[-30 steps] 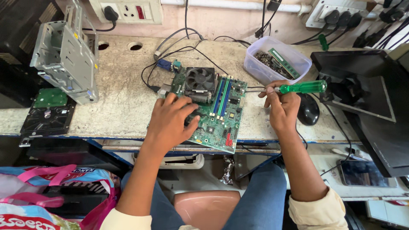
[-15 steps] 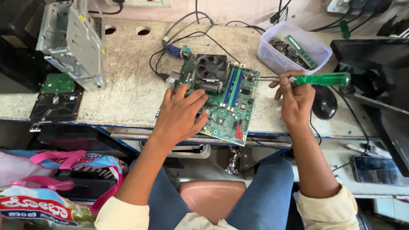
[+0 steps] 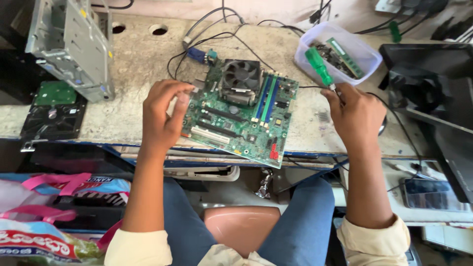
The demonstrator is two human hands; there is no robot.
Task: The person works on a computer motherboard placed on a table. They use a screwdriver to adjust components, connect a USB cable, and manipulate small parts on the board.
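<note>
A green computer motherboard with a black cooling fan and blue memory slots lies on the worn workbench, its near corner hanging over the front edge. My left hand grips the board's left edge with curled fingers. My right hand is to the right of the board and holds a green-handled screwdriver, handle pointing up and away; its tip is hidden by my fingers.
A clear plastic tub of circuit parts stands at the back right. A metal drive cage and a hard drive sit at the left. Cables run behind the board. A dark monitor lies right. Bags rest on the floor left.
My left hand slid from on top of the board to its left edge. My right hand swung the screwdriver from lying level to pointing upward, away from the board.
</note>
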